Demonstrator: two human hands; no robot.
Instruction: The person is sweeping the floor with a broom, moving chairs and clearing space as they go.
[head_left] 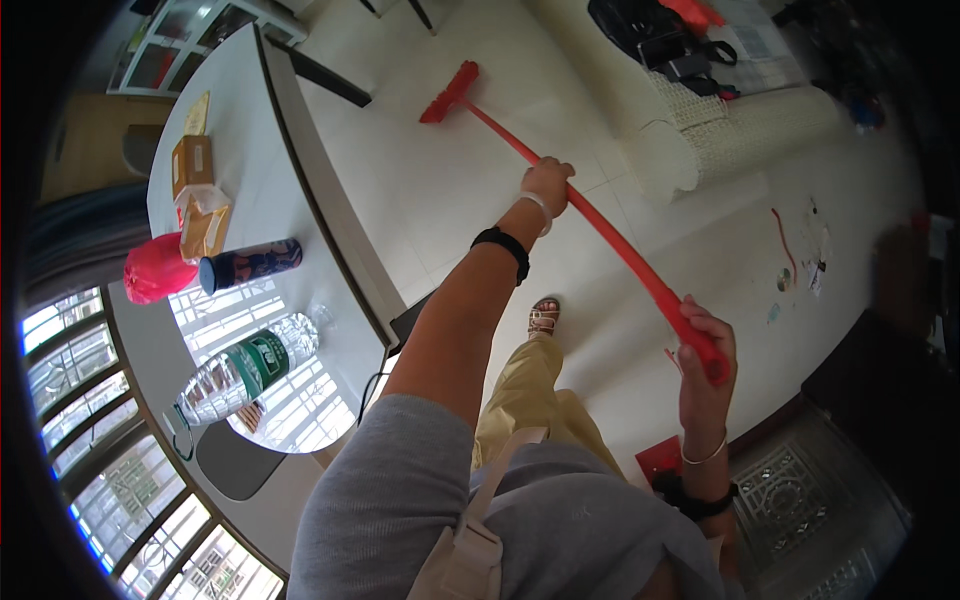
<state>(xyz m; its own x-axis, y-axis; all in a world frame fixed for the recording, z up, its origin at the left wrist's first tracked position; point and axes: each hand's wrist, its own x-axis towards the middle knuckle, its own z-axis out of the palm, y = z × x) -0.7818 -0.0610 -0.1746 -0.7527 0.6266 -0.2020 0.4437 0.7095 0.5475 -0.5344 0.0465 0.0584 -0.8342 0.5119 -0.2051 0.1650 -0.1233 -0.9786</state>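
A red broom (622, 246) slants across the view, its long handle running from near my body to the far floor. The bristled broom head (450, 95) rests on the pale tiles, beyond the table's right edge. Partway down the handle, my left hand (548, 182) is wrapped around it. My right hand (706, 372) grips the thick near end, with the fingers curled over the top and the thumb beside it. A dark band and a light bracelet circle each wrist.
At left, a table (250, 130) holds a large clear water bottle (250, 368), a patterned tumbler (252, 264), a pink cap (160, 268) and small boxes (192, 168). A couch (745, 135) bears bags. Small litter (785, 250) lies on the right floor. A door (800, 495) stands lower right.
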